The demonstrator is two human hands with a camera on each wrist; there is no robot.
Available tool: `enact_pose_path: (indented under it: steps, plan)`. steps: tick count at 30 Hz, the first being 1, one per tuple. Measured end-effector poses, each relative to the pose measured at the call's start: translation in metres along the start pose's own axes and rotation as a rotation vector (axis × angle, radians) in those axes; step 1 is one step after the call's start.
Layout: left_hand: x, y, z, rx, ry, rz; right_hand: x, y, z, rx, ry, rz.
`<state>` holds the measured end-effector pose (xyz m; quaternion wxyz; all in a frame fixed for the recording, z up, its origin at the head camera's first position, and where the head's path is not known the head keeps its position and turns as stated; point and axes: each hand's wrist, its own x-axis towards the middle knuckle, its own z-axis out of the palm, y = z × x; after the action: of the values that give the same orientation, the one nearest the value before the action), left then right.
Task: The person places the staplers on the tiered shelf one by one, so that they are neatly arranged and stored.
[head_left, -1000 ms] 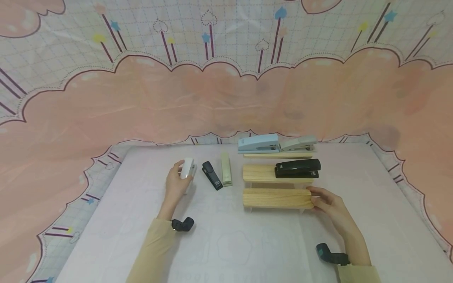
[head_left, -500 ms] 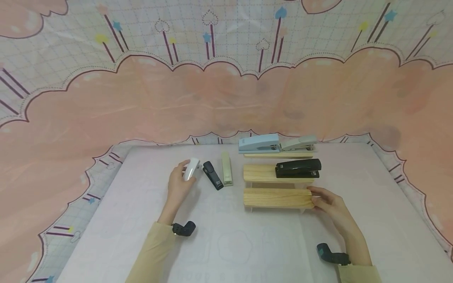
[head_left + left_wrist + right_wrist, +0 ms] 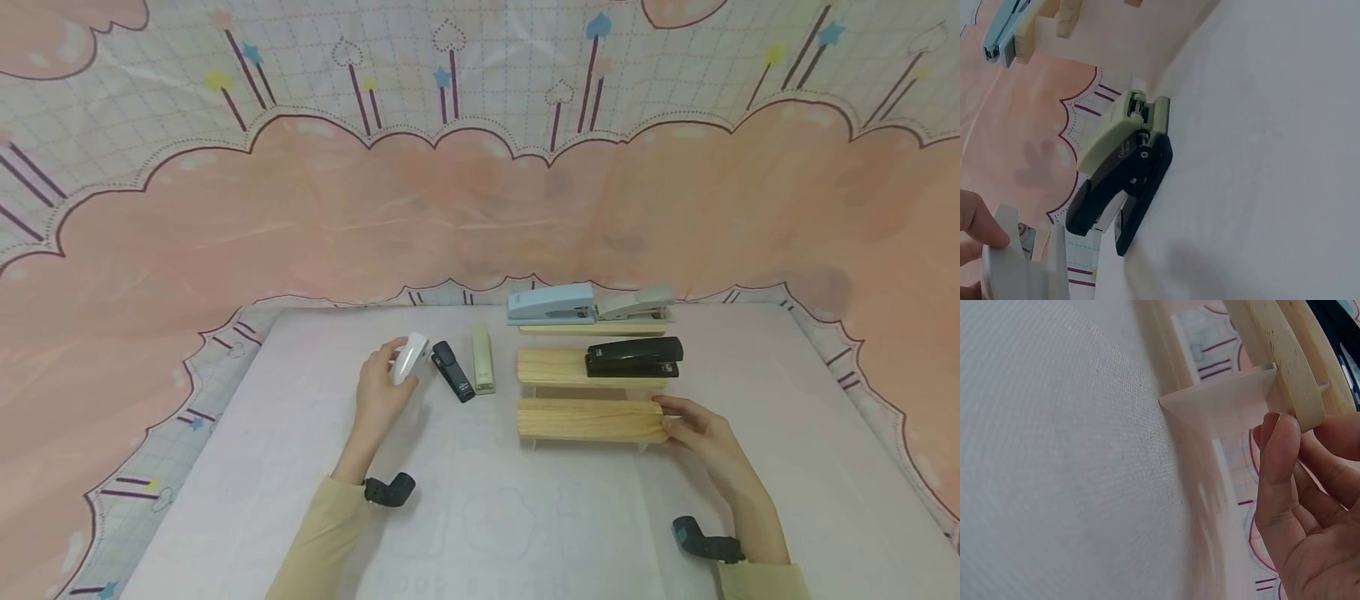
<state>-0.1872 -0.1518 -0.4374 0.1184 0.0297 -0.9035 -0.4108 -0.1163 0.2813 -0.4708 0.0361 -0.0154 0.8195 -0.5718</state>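
My left hand (image 3: 377, 400) grips a white stapler (image 3: 409, 358), which is tilted and held just left of a small dark stapler (image 3: 453, 372). In the left wrist view the white stapler (image 3: 1019, 269) shows at the lower left, with fingertips on its side. Beyond the dark stapler a pale green stapler (image 3: 482, 358) lies on the table. My right hand (image 3: 708, 442) pinches the right end of the lowest wooden shelf (image 3: 588, 419) of a stepped rack. The right wrist view has thumb and fingers around that shelf's rounded end (image 3: 1307, 394).
A large black stapler (image 3: 633, 357) sits on the right part of the rack's middle shelf (image 3: 551, 367). On the top shelf stand a light blue stapler (image 3: 551, 304) and a grey-green stapler (image 3: 636, 304). A white cloth (image 3: 480, 517) covers the table, with a patterned curtain (image 3: 480, 208) behind.
My left hand has lifted the white stapler and carried it a little to the right, tilting it toward the dark stapler. The right hand keeps its hold on the shelf end.
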Motion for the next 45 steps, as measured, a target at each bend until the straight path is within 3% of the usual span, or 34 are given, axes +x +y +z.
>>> enact_pose_path:
  steps: [36, 45]
  plan:
    - [-0.013, 0.057, 0.005, -0.016, -0.062, 0.214, -0.001, 0.0, -0.001, 0.037, -0.001, -0.007]
    - [-0.018, 0.071, 0.007, 0.026, -0.09, 0.276, -0.001, 0.002, -0.001, 0.02, 0.002, 0.001]
